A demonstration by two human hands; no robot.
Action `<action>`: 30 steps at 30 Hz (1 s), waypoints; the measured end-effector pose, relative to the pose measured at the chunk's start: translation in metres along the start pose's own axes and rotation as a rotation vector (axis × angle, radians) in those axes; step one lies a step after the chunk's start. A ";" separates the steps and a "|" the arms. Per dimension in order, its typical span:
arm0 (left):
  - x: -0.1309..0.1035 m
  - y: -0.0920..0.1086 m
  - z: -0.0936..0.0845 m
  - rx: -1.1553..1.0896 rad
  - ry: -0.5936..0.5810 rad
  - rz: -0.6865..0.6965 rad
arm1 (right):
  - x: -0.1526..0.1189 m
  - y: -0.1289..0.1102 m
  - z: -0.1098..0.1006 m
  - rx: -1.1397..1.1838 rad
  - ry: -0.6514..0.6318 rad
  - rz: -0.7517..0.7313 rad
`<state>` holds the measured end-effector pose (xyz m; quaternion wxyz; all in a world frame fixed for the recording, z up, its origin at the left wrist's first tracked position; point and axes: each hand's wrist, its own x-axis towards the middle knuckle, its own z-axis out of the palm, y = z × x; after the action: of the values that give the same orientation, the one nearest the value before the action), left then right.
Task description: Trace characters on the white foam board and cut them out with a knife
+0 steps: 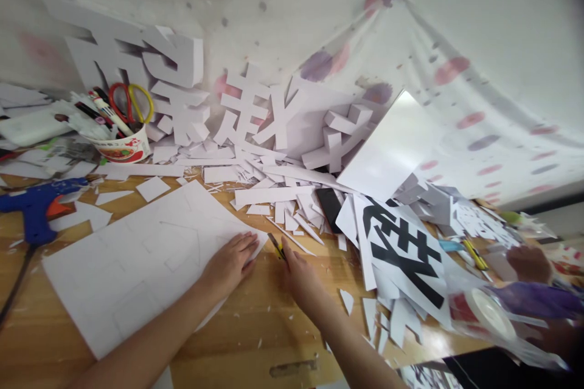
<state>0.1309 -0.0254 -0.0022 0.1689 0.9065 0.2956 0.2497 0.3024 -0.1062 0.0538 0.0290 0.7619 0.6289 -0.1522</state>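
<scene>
A large white sheet (150,267) with faint pencil outlines lies on the wooden table (246,340). My left hand (230,260) rests flat on its right corner with the fingers stretched out. Just right of that corner, my right hand (298,267) is closed around a small yellow and black cutter (277,248), whose blade points up and to the left. The cutter's blade is beside the sheet, not touching it as far as I can see. Thin white offcuts (292,240) lie beyond my right hand.
A blue glue gun (34,209) lies at the left, near a tub (125,149) of pens and scissors. Cut white characters (244,106) stand at the back. A printed black character sheet (406,249) and tape roll (490,313) are right, near another person's hand (529,263).
</scene>
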 end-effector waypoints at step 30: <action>0.000 -0.001 0.003 -0.054 0.036 0.020 | 0.018 -0.042 -0.018 -0.282 -0.081 0.003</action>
<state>0.1323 -0.0251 -0.0053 0.1854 0.8999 0.2825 0.2757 0.2682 -0.0762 0.0721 0.1611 0.7445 0.6412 -0.0928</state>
